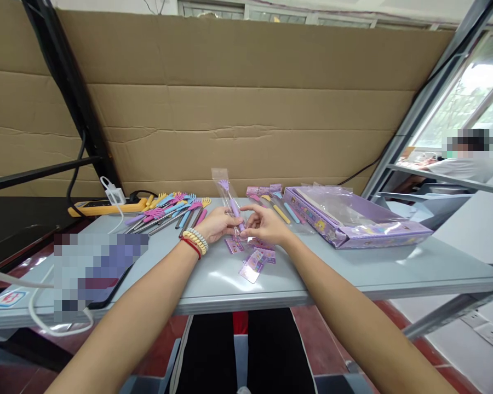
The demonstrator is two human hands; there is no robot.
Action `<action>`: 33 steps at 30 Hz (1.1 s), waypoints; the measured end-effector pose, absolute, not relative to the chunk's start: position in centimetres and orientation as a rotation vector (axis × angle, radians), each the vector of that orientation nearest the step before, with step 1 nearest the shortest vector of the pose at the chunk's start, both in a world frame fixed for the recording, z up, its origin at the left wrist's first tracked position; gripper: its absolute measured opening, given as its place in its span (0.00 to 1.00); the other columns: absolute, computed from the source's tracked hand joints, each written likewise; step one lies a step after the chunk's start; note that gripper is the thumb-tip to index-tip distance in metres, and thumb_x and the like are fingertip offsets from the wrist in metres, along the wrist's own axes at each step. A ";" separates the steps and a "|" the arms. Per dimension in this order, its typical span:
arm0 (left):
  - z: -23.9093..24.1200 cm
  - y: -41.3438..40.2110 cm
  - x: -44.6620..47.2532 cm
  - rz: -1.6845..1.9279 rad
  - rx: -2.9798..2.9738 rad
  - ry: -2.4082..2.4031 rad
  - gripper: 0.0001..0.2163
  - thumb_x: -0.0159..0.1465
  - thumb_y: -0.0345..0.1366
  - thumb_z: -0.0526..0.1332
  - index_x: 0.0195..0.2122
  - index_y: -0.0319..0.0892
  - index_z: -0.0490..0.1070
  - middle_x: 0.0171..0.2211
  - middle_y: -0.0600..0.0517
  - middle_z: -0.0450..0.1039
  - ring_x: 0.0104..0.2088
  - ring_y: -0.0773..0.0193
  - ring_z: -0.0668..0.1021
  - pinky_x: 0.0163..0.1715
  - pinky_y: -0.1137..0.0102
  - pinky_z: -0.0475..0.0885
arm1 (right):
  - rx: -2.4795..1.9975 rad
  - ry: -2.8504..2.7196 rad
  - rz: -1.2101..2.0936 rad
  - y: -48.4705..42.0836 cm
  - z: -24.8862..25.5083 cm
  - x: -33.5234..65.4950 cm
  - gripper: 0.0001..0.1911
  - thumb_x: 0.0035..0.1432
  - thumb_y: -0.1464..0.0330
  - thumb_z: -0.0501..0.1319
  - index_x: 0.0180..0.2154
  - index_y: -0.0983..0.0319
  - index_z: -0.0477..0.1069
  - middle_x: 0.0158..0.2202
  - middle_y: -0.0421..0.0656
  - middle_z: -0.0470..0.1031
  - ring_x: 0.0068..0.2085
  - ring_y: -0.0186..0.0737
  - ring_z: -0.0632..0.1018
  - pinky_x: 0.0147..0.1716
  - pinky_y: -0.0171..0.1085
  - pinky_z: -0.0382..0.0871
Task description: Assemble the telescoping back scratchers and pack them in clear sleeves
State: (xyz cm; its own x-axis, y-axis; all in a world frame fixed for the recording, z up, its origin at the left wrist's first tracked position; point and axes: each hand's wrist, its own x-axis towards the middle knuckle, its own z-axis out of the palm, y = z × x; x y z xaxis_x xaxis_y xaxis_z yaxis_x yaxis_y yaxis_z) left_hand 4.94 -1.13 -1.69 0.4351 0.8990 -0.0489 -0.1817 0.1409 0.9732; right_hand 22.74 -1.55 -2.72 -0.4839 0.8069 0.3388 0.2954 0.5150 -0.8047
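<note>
A purple back scratcher (234, 207) with a small hand-shaped head is inside a clear plastic sleeve (219, 174), tilted over the table. My left hand (218, 225) is closed around its lower part, thumb on the handle. With fingers bent in a pinch, my right hand (267, 225) is at the lower end of the same sleeve; its exact grip is partly hidden. Below the hands lie several small pink-purple printed cards (252, 265). Left of my left hand is a pile of loose back scratchers (168, 210) in yellow, pink, blue and purple.
Sleeved back scratchers (280, 209) with cards lie right of my hands, beside a purple box (386, 232) with clear plastic on it. At left are a dark phone (110, 287), white cables and a yellow device (115, 207). Cardboard (246, 109) stands behind. Another person sits far right.
</note>
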 end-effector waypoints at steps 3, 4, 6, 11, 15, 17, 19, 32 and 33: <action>-2.0 -1.0 4.7 0.823 1.195 0.762 0.04 0.54 0.24 0.66 0.29 0.34 0.70 0.22 0.50 0.74 0.23 0.66 0.77 0.26 0.71 0.76 | -0.931 -2.032 0.870 -1.8 -2.7 22.7 0.35 0.41 0.67 0.71 0.52 0.63 0.63 0.21 0.36 0.71 0.23 0.35 0.73 0.24 0.34 0.65; -2.1 -0.9 4.7 0.805 1.200 0.752 0.04 0.54 0.24 0.66 0.28 0.33 0.70 0.22 0.49 0.74 0.23 0.66 0.78 0.27 0.71 0.76 | -0.935 -2.031 0.866 -1.8 -2.8 22.7 0.36 0.41 0.67 0.71 0.52 0.63 0.62 0.21 0.35 0.70 0.23 0.35 0.72 0.24 0.34 0.64; -2.1 -0.9 4.8 0.805 1.200 0.734 0.03 0.54 0.24 0.65 0.29 0.33 0.71 0.23 0.48 0.74 0.24 0.65 0.78 0.28 0.70 0.76 | -0.933 -2.026 0.867 -1.8 -2.8 22.6 0.37 0.41 0.67 0.70 0.53 0.62 0.60 0.21 0.34 0.70 0.23 0.34 0.72 0.24 0.33 0.64; -1.4 -0.8 5.1 1.015 1.153 0.811 0.02 0.55 0.22 0.62 0.27 0.33 0.71 0.22 0.50 0.73 0.23 0.66 0.76 0.26 0.69 0.75 | -0.948 -1.954 0.889 -1.5 -2.8 22.8 0.31 0.46 0.66 0.65 0.51 0.61 0.58 0.20 0.31 0.66 0.20 0.30 0.67 0.21 0.30 0.58; -0.8 -0.6 4.7 1.194 1.083 0.848 0.05 0.55 0.22 0.60 0.24 0.34 0.69 0.19 0.51 0.70 0.21 0.68 0.74 0.23 0.71 0.73 | -0.867 -1.930 1.022 -1.4 -2.4 23.2 0.26 0.45 0.69 0.62 0.48 0.62 0.60 0.21 0.32 0.66 0.21 0.30 0.66 0.22 0.31 0.59; -0.6 -0.5 4.3 1.240 1.035 0.847 0.05 0.56 0.23 0.60 0.24 0.34 0.69 0.20 0.51 0.71 0.22 0.69 0.74 0.24 0.72 0.73 | -0.740 -1.972 1.124 -1.5 -2.1 23.3 0.29 0.41 0.71 0.62 0.49 0.62 0.61 0.27 0.36 0.69 0.26 0.31 0.69 0.25 0.32 0.62; -0.3 -0.7 4.0 1.235 1.016 0.834 0.05 0.57 0.23 0.59 0.25 0.34 0.70 0.21 0.50 0.71 0.22 0.69 0.74 0.24 0.73 0.72 | -0.664 -2.038 1.166 -1.6 -1.9 23.3 0.33 0.39 0.73 0.62 0.51 0.61 0.63 0.33 0.39 0.69 0.28 0.32 0.70 0.26 0.32 0.63; -1.1 -1.0 4.8 1.113 1.183 0.827 0.08 0.54 0.25 0.64 0.33 0.38 0.65 0.24 0.52 0.73 0.24 0.65 0.77 0.26 0.67 0.76 | -0.747 -2.012 0.630 -1.2 -2.2 22.6 0.15 0.49 0.55 0.66 0.28 0.61 0.76 0.30 0.41 0.61 0.33 0.35 0.66 0.29 0.35 0.62; -1.1 -1.0 4.8 1.089 1.205 0.818 0.10 0.54 0.25 0.64 0.34 0.38 0.65 0.24 0.52 0.73 0.24 0.64 0.77 0.26 0.66 0.76 | -0.753 -1.995 0.626 -1.2 -2.2 22.6 0.16 0.49 0.54 0.66 0.27 0.61 0.75 0.31 0.41 0.62 0.33 0.35 0.67 0.29 0.35 0.62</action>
